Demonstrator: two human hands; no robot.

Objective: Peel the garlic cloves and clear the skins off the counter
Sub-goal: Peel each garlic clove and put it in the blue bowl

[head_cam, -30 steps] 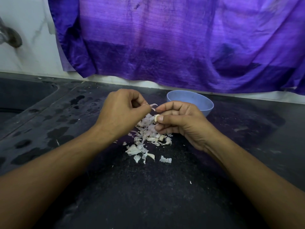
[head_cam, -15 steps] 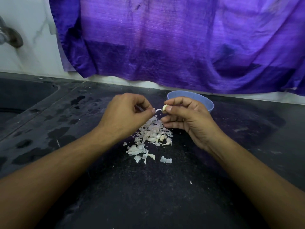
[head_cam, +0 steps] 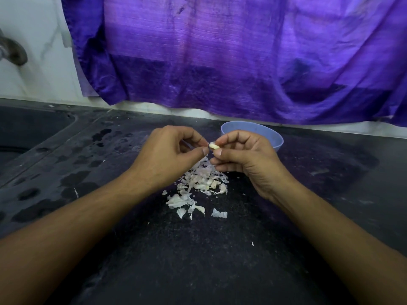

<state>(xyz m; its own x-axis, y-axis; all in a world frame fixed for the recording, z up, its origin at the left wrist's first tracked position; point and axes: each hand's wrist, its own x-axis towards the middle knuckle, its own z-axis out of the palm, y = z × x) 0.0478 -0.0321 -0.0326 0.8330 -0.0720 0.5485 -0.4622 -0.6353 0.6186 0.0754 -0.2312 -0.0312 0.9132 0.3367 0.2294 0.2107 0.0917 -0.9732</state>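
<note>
**Ana:** What can you see on the head camera?

**Me:** I see two bare hands held up over a dark counter (head_cam: 198,260). Between them is one small garlic clove (head_cam: 214,146). It is up in the air, in front of the near edge of a blue bowl (head_cam: 272,137).

**Ana:** Who has the clove?

**Me:** The right hand (head_cam: 248,159) holds it. Its thumb is under the clove and its first finger is on top. The other fingers are curled in below. The left hand (head_cam: 163,157) is closed too. Its thumb and first finger pinch the left end of the clove. A tiny bit of pale skin shows there, but I cannot tell if the fingers have the skin or the clove itself.

**Ana:** Where are the skins?

**Me:** A heap of white skins (head_cam: 201,180) lies on the counter right under the hands. A few loose bits lie nearer to me, just beside the heap. One tiny bit sits well apart on its own, close to the right arm.

**Ana:** Is anything in the bowl?

**Me:** I cannot tell. The right hand hides part of it, and I only see its rim and inside wall.

**Ana:** What else is around?

**Me:** A big purple cloth (head_cam: 242,62) hangs on the white wall behind the counter. On the far left is a sink (head_cam: 26,133) with a grey tap (head_cam: 13,51) above it, and the tap is blurry. The counter beside the sink has dark wet spots (head_cam: 72,183)
</note>
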